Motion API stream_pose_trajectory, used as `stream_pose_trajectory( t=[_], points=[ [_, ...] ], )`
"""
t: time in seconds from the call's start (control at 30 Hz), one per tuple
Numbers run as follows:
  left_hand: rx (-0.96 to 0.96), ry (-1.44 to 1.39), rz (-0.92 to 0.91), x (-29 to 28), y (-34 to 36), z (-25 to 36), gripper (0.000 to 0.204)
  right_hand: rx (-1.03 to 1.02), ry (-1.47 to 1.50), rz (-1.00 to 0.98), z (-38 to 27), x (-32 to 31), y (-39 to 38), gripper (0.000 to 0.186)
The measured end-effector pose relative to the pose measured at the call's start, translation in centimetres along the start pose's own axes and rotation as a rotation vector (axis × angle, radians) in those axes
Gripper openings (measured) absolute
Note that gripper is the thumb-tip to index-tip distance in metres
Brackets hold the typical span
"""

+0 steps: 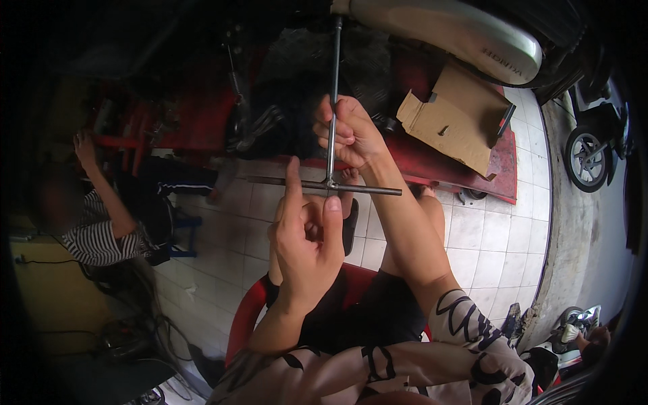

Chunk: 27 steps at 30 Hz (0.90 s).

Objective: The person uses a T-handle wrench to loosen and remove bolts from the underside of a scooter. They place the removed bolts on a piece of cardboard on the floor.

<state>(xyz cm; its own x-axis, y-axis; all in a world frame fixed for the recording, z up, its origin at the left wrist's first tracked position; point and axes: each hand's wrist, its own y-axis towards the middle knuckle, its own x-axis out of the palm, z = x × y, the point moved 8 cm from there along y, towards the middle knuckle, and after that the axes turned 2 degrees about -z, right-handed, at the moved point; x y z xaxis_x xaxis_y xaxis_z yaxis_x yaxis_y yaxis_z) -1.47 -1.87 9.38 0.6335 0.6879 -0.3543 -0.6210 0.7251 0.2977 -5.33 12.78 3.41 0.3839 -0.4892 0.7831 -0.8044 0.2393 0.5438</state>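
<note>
A long T-handle wrench [335, 67] stretches away from me, its far end up against the underside of a motorcycle by the silver cover [452, 30]. My right hand [351, 131] is closed around the shaft, a little beyond the crossbar [374, 190]. At the crossbar's left arm is my left hand [307, 233], with its index finger stretched up across the bar. Its thumb points up near the joint of the T, and the other fingers are curled. The left hand does not grip the bar. How the wrench's tip seats is too dark to tell.
An open cardboard box [462, 115] with a small dark part in it lies on a red platform [503, 179]. On the left sits another person in a striped shirt [101, 226]. A motorcycle wheel [587, 158] stands at the right. Cables [172, 337] run over the tiled floor [209, 270].
</note>
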Motion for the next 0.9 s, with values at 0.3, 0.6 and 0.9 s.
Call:
stream_pose_trajectory(
  t=[0.3,0.6,0.9],
  points=[
    [0.065,-0.044,-0.29,1.4,0.0,1.7,0.061,-0.071,-0.018,0.063,-1.3,-0.4,-0.2,0.029],
    [0.018,-0.062,-0.516,4.8,-1.9,-0.9,0.062,-0.094,0.003,0.069,-1.2,-0.8,0.0,0.027],
    [-0.14,-0.023,-0.393,2.6,-2.0,-2.4,0.066,-0.11,-0.033,0.144,-1.4,-1.2,0.2,0.024]
  ],
)
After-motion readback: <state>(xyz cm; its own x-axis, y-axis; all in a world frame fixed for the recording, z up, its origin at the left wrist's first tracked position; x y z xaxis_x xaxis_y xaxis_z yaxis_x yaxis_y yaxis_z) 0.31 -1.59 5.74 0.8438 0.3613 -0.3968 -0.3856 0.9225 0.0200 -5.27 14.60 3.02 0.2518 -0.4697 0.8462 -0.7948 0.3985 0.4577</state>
